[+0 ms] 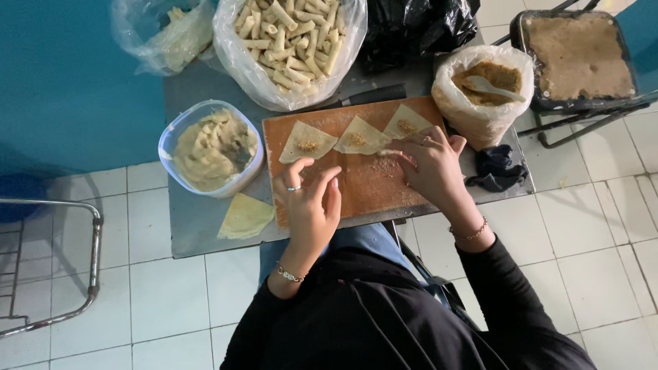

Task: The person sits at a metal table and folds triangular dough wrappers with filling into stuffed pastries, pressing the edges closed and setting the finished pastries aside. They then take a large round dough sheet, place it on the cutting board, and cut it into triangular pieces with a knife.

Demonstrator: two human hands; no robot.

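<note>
I can't make out what the right hand [433, 164] has between its fingertips: they're pinched together at the edge of the rightmost pastry, and whatever sits there is too small to read. The black plastic bag [415, 24] at the top is cut off by the frame, and so is the crumpled clear bag [161, 34] at top left.

Now the wooden cutting board [363, 181]: three pale triangular pastry wrappers lie in a row along its far edge, each with a dab of brown filling. Left wrapper [306, 142], middle wrapper [358, 137], right wrapper [406, 123]. My left hand [308, 202] rests on the board just below the left wrapper, fingers loosely curled, half open, gripping nothing I can see. The right hand touches the right wrapper's near corner.

Containers: a clear round plastic tub [209, 147] left of the board holds beige paste. A spare folded yellow wrapper [245, 217] lies below it. A large clear bag [291, 41] holds finished rolled pastries. Right of the board, a white bag [483, 92] holds brown filling with a plastic spoon [486, 86] in it. A dark tray [579, 58] of brown crumb sits further right.
</note>
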